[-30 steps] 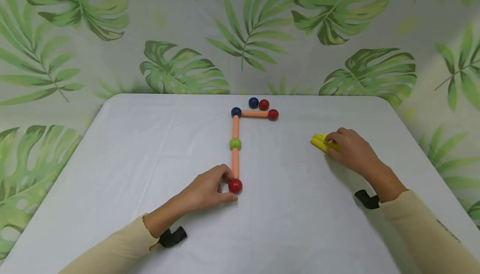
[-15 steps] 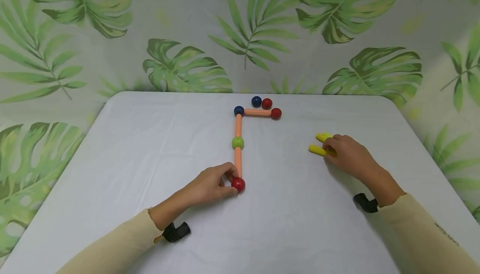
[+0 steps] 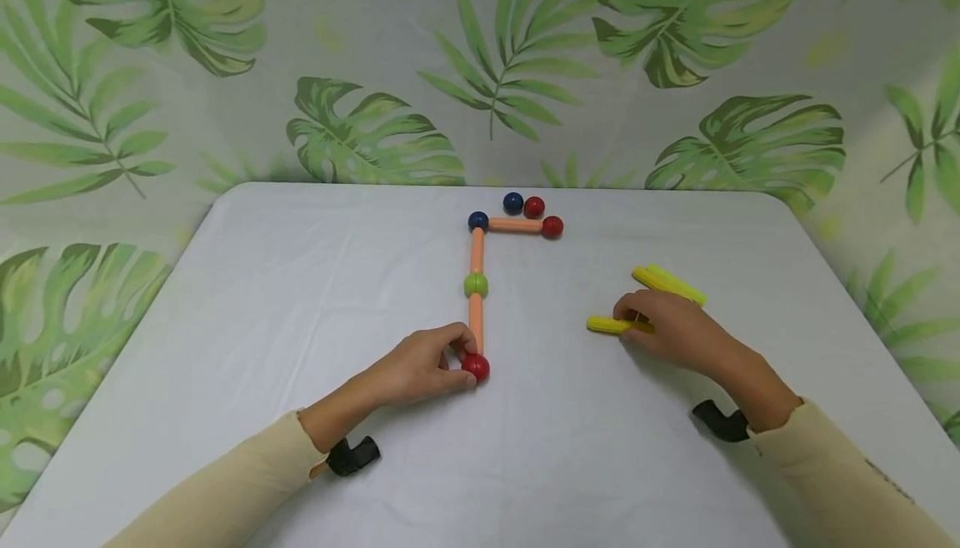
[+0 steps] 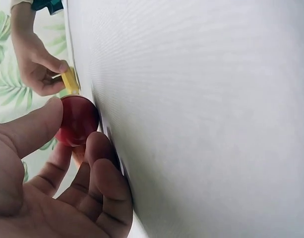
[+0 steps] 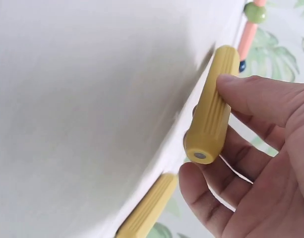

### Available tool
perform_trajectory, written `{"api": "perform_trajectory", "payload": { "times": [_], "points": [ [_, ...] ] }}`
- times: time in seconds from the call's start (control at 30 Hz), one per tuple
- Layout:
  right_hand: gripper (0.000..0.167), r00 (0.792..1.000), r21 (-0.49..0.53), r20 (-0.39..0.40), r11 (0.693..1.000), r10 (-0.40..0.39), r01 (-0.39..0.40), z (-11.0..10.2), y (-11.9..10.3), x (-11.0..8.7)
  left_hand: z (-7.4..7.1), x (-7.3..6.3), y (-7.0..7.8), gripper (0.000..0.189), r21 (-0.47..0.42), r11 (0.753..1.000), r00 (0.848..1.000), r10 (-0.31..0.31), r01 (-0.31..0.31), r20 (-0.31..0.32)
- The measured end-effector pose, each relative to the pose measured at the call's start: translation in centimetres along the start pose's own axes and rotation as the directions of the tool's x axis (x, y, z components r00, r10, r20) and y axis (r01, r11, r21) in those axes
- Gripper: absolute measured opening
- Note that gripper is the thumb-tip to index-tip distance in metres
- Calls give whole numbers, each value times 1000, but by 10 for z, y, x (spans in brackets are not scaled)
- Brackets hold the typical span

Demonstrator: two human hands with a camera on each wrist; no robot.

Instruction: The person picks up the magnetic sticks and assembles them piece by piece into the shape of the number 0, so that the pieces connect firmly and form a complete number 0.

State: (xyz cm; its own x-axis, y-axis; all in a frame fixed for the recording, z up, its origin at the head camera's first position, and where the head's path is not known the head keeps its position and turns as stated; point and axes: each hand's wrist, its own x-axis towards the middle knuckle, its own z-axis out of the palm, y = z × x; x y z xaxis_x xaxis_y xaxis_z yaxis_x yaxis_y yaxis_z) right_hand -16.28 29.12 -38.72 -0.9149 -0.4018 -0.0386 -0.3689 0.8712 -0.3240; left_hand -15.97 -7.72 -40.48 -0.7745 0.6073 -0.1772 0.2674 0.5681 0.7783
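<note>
"Yellow rod (image 3: 602,325), pls: where's it at rn?"

"In your R hand (image 3: 678,327), to the R of your stick-and-ball chain (image 3: 476,308), approx. level w/ its lowest stick. You're grasping it: thumb on one side, fingers (image 5: 241,152) curled on the other. Grooved sides, silvery disc (image 5: 200,155) in one end. Can't tell if it's touching the table (image 3: 337,306)."

"OK, & the L hand?"

"Your L hand (image 3: 423,367) is gripping the near red ball (image 3: 477,368) btwn thumb and fingers. That's your chain's near end. Going away from you: peach stick (image 3: 476,323), green ball (image 3: 476,285), 2nd peach stick (image 3: 477,250), navy ball (image 3: 477,221), then a R turn along the 3rd peach stick (image 3: 515,225) to the far red ball (image 3: 552,226)."

"Anything else nearby?"

"Yep. Loose navy ball (image 3: 513,203) & loose red ball (image 3: 534,207), side by side just behind that 3rd stick. Just past your R hand, a lemon rod (image 3: 678,283) and a deeper-yellow rod (image 3: 647,277) lie alongside each other on the table. Leaf-print cloth (image 3: 495,73) is behind it all."
</note>
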Motion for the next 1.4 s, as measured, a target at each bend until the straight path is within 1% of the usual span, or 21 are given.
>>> {"api": "perform_trajectory", "payload": {
  "times": [0.13, 0.37, 0.57, 0.7, 0.83, 0.97, 1.13, 1.4],
  "points": [
    [16, 1000, 19, -12, 1000, -13, 13, 0, -5, -1, 0, 0, 0, 25, -2, 1000, 1000, 2, -2, 8],
    [24, 1000, 36, 1, 999, 1, -1, 2, -3, -2, 1, 0, -1, 24, -2, 1000, 1000, 16, -16, 16],
    [23, 1000, 43, 0, 999, -5, 5, 2, -3, -2, 0, 0, -1, 24, 1, 1000, 1000, 18, -18, 14],
    [23, 1000, 60, -11, 998, -28, 29, 1, -5, -2, 1, 0, -1, 24, 6, 1000, 1000, 20, -20, 12],
    [24, 998, 67, -16, 995, -67, 68, 2, -11, -2, 1, -1, -1, 24, 15, 1000, 1000, 25, -26, 5],
    [23, 994, 89, 8, 990, -108, 107, 2, -22, -2, 1, -1, -1, 24, 22, 999, 999, 32, -32, 0],
    [23, 990, 122, 41, 984, -136, 130, -1, -36, 0, 1, -1, 1, 24, 34, 999, 1000, 28, -28, -4],
    [23, 980, 151, 39, 971, -195, 187, 1, -49, 5, 1, 0, 2, 24, 37, 999, 1000, 16, -16, -1]
  ]
}}
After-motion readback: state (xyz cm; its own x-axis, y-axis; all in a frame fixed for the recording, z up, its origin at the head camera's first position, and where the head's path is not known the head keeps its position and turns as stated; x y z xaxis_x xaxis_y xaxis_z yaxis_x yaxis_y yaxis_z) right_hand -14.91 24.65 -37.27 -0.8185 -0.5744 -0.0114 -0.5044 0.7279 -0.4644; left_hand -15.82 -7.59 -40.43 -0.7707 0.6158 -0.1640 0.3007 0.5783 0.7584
